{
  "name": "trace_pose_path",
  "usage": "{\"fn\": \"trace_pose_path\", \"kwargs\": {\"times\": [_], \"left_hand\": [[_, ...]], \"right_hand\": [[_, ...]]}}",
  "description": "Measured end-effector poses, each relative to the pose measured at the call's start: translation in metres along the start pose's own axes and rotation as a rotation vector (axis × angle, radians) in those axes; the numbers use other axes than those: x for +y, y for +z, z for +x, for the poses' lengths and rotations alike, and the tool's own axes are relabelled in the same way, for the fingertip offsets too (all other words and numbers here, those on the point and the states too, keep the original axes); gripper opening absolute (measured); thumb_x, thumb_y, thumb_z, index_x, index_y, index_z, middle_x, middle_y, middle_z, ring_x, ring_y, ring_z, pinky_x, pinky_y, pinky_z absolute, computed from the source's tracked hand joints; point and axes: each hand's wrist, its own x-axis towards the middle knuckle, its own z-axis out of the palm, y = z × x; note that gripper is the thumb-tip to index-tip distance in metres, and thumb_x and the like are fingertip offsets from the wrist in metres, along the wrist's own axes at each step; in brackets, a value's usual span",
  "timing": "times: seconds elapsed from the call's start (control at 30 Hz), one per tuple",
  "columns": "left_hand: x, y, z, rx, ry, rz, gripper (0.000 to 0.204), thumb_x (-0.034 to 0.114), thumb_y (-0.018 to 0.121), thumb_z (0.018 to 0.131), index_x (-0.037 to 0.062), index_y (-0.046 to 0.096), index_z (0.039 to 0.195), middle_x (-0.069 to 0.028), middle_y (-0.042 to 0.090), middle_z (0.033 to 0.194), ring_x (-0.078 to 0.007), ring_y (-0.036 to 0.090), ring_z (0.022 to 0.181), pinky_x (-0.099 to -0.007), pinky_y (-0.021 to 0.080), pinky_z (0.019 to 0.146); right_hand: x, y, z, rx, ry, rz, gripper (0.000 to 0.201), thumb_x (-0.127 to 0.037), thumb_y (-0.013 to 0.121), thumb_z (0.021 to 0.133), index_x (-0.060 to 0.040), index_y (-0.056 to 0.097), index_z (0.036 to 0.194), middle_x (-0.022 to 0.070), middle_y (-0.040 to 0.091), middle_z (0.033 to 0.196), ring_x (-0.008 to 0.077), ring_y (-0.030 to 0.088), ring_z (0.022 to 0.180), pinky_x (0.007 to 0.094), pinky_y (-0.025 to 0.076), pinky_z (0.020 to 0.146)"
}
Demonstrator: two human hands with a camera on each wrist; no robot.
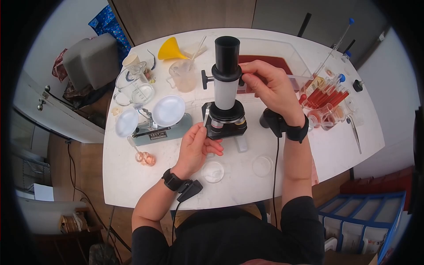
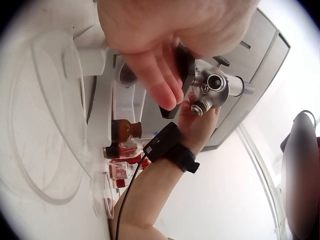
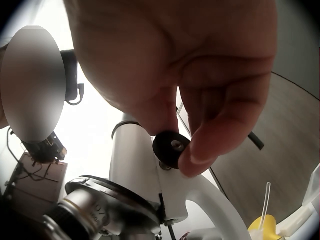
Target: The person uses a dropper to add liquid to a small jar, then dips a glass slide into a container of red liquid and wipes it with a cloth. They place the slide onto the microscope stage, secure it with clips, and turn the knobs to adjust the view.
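A microscope (image 1: 226,93) with a black eyepiece and a white tube stands mid-table. My right hand (image 1: 274,90) pinches the black focus knob (image 3: 169,150) between thumb and fingers, at the tube's right side. Low on the left, my left hand (image 1: 193,148) grips the edge of the black stage (image 2: 187,70), its fingers underneath in the left wrist view. Its thumb lies by a narrow shiny strip (image 1: 206,113) on the stage. Metal objective lenses (image 2: 201,106) point down over the stage. Two glass petri dishes (image 1: 213,172) lie in front of it.
Left of the microscope stands a balance (image 1: 154,135) with white pans, near a small flask (image 1: 145,159) of orange pieces. Behind are a yellow funnel (image 1: 170,49) and a plastic beaker (image 1: 183,76). On the right are red-filled test tubes (image 1: 327,92) and tweezers (image 1: 354,134).
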Motion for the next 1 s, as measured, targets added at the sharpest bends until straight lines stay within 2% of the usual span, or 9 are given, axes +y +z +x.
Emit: {"fn": "trace_pose_path", "kwargs": {"times": [0.2, 0.4, 0.7, 0.77, 0.87, 1.0], "left_hand": [[0.0000, -0.0008, 0.0000, -0.010, -0.001, 0.001, 0.028, 0.024, 0.033, 0.101, -0.0005, 0.045, 0.108, -0.0163, 0.061, 0.100, -0.0209, 0.066, 0.071, -0.0318, 0.057, 0.062], [0.0011, 0.0008, -0.0001, -0.010, 0.004, 0.000, 0.027, 0.023, 0.033, 0.101, -0.0004, 0.045, 0.107, -0.0146, 0.061, 0.101, -0.0211, 0.066, 0.070, -0.0324, 0.057, 0.066], [0.0005, -0.0007, 0.0000, -0.015, -0.004, -0.007, 0.027, 0.023, 0.033, 0.101, -0.0004, 0.045, 0.108, -0.0143, 0.060, 0.104, -0.0215, 0.066, 0.070, -0.0333, 0.057, 0.067], [0.0004, -0.0009, 0.0000, -0.012, -0.007, -0.009, 0.027, 0.023, 0.034, 0.101, -0.0003, 0.045, 0.108, -0.0144, 0.060, 0.105, -0.0217, 0.066, 0.070, -0.0334, 0.057, 0.067], [0.0012, 0.0056, -0.0001, 0.045, 0.017, 0.046, 0.030, 0.030, 0.036, 0.100, 0.0024, 0.047, 0.105, -0.0150, 0.063, 0.087, -0.0198, 0.065, 0.067, -0.0328, 0.057, 0.058], [0.0005, 0.0053, 0.0000, 0.045, 0.020, 0.041, 0.030, 0.030, 0.036, 0.100, 0.0025, 0.047, 0.106, -0.0151, 0.063, 0.087, -0.0199, 0.065, 0.067, -0.0328, 0.057, 0.058]], "right_hand": [[0.0035, 0.0004, 0.0002, 0.000, -0.092, -0.047, 0.019, -0.002, 0.061, 0.084, -0.0009, 0.062, 0.102, 0.0056, 0.063, 0.079, 0.0095, 0.058, 0.063, 0.0224, 0.046, 0.058], [0.0016, -0.0024, -0.0005, -0.018, -0.069, -0.080, 0.022, -0.001, 0.063, 0.081, -0.0012, 0.062, 0.103, 0.0063, 0.063, 0.086, 0.0099, 0.057, 0.062, 0.0225, 0.045, 0.056], [-0.0049, -0.0026, -0.0008, 0.002, 0.009, -0.050, 0.026, 0.000, 0.067, 0.077, 0.0006, 0.059, 0.102, 0.0075, 0.063, 0.086, 0.0096, 0.057, 0.061, 0.0228, 0.045, 0.056], [0.0006, -0.0024, -0.0011, 0.005, -0.023, -0.037, 0.027, 0.001, 0.067, 0.076, 0.0009, 0.059, 0.102, 0.0074, 0.063, 0.087, 0.0098, 0.057, 0.062, 0.0229, 0.045, 0.056], [-0.0001, -0.0025, -0.0011, 0.003, -0.058, -0.047, 0.026, 0.002, 0.067, 0.075, 0.0011, 0.059, 0.100, 0.0077, 0.064, 0.091, 0.0104, 0.058, 0.062, 0.0230, 0.045, 0.056], [-0.0004, -0.0022, -0.0002, 0.001, -0.111, -0.073, 0.023, 0.003, 0.068, 0.073, 0.0013, 0.057, 0.094, 0.0086, 0.064, 0.100, 0.0113, 0.058, 0.064, 0.0231, 0.046, 0.056]]}}
